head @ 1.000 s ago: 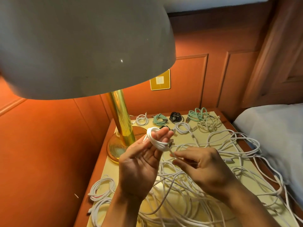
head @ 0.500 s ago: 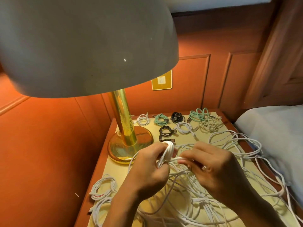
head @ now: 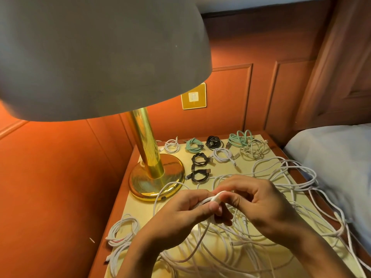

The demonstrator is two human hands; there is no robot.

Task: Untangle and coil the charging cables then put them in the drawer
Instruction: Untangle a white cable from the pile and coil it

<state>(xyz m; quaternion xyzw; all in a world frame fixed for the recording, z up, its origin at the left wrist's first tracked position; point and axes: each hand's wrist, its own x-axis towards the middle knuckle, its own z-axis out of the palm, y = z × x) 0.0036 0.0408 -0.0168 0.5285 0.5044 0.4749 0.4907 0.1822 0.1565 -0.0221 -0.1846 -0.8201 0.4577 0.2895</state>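
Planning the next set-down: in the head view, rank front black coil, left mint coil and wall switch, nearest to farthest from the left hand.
1. Front black coil, just beyond the left hand.
2. Left mint coil, in the back row.
3. Wall switch, on the wall behind.

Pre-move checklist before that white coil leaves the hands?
1. White coil gripped by left hand and right hand: ok.
2. Its loose end secured: cannot tell, hidden in the grip.
3. Coil free of the white tangle: cannot tell.
4. Bare tabletop beside the front black coil for set-down: ok.
5. Drawer in view: not ok.
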